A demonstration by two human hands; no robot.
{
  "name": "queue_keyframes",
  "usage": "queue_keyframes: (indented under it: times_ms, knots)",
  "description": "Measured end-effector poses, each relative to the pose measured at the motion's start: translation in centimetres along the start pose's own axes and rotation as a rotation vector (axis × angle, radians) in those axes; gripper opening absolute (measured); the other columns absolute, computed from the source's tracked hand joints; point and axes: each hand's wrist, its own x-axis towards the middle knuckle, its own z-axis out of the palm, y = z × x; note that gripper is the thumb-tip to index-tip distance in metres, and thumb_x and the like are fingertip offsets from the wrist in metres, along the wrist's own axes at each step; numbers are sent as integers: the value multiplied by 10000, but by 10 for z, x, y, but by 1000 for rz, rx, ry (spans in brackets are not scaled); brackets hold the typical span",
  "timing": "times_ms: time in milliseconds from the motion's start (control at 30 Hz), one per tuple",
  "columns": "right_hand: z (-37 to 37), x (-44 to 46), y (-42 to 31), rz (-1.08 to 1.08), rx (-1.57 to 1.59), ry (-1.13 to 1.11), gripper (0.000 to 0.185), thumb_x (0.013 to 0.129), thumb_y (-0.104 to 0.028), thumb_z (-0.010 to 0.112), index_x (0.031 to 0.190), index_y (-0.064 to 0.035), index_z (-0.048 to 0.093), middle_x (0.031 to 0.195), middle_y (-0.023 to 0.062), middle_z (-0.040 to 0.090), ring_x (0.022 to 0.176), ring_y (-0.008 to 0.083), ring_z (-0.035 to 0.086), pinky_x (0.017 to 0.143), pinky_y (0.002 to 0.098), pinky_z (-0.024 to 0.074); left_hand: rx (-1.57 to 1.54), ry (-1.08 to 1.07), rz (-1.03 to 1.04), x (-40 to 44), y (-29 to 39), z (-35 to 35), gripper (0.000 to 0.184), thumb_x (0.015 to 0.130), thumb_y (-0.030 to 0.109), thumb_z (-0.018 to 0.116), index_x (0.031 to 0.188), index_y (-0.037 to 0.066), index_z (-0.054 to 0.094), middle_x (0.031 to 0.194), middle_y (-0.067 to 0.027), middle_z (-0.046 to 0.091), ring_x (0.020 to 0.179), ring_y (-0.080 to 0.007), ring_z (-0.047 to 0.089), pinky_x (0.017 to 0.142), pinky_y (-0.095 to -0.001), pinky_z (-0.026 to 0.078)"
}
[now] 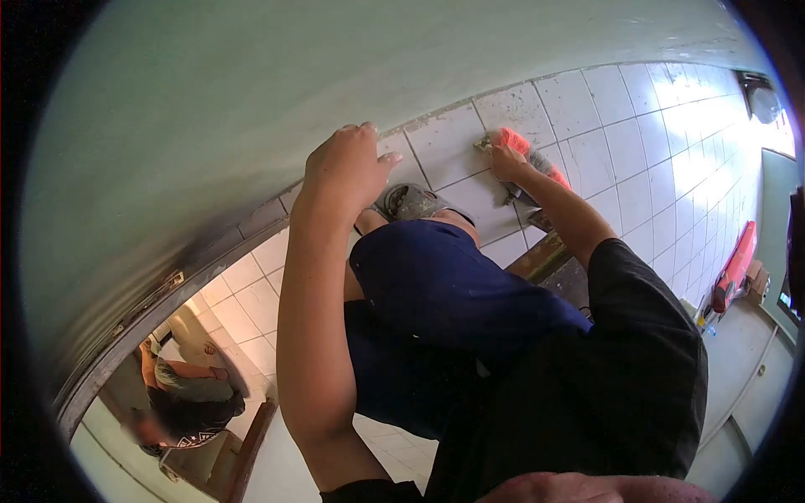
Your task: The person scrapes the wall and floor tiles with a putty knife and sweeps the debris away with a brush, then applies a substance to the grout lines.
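The green painted wall runs along the far side of the white tiled floor, and I place everything by it. The person's left hand is up close to the wall's foot, fingers curled, thumb sticking out; I can't tell whether the fingers touch the wall or hold anything. The right hand reaches down just out from the same wall, its bent fingers closed on a small grey-green clump. That clump is near the wall's base, beside a fluffy orange-and-grey cloth-like bundle, which lies against the hand; whether the fingers grip the bundle too, I can't tell. Grey, paint-spotted clogs stand on the tiles near the wall, between the two hands. Past the wall's left end another person in a black patterned top is sitting or crouching.
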Motion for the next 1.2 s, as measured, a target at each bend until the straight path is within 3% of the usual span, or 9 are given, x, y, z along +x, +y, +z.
queue_keyframes:
  times_ms: [100,167,233,367,467,533,633,833,1200]
  knots:
    - [-21,40,-10,-233,-265,-197,230,801,-90,584,964,26,697,1024,261,680,977,387,678,798,467,550,6,34,23,-2,3,3,375,921,316,641,1092,-16,616,1083,-188,667,1050,-333,646,905,-421,526]
    - [-35,78,-27,138,31,-181,230,798,-71,577,965,24,703,1046,269,678,989,389,679,806,477,549,10,19,13,1,3,2,377,919,317,642,1093,-17,616,1081,-190,666,1047,-336,646,902,-422,526]
    - [-14,95,-22,138,42,-177,237,802,-69,570,976,22,703,1028,272,681,976,390,683,800,479,552,11,-47,-10,3,0,4,497,915,341,636,1241,-30,581,1222,-221,627,1149,-355,600,988,-421,476]
    - [-27,48,-26,128,-26,-48,148,773,-53,600,839,40,693,940,259,697,803,359,705,695,433,572,22,-63,-45,5,-7,-1,502,907,345,644,1238,-28,585,1214,-221,630,1136,-362,605,982,-423,479]
    - [-2,-8,-14,-45,-188,-395,160,783,-55,584,863,37,688,935,261,694,828,383,701,726,432,571,17,10,-13,4,-13,11,398,913,334,644,1101,-15,613,1120,-200,656,1056,-344,638,902,-431,522]
    - [47,-44,4,-79,-147,-173,244,816,-80,581,998,45,686,940,222,696,895,362,693,771,449,570,35,-37,-30,4,-11,8,403,918,338,639,1116,-11,607,1116,-195,656,1065,-336,636,910,-426,522]
    - [31,-82,-21,-102,-150,-20,207,821,-95,586,941,41,687,900,226,693,851,366,697,740,456,572,44,-50,-35,4,-7,8,409,922,344,635,1122,-11,603,1107,-190,658,1068,-331,636,914,-425,523]
    - [8,6,-18,219,102,-101,234,816,-83,539,971,21,680,894,262,683,856,396,694,757,480,560,32,34,6,3,-11,11,390,921,334,637,1104,-9,609,1104,-187,659,1066,-336,635,915,-428,522]
    - [1,25,-18,68,24,-111,232,801,-83,530,927,35,686,899,266,689,863,402,693,754,481,558,-1,-15,11,4,-4,10,384,923,321,638,1102,-18,614,1096,-197,661,1069,-340,633,921,-430,515]
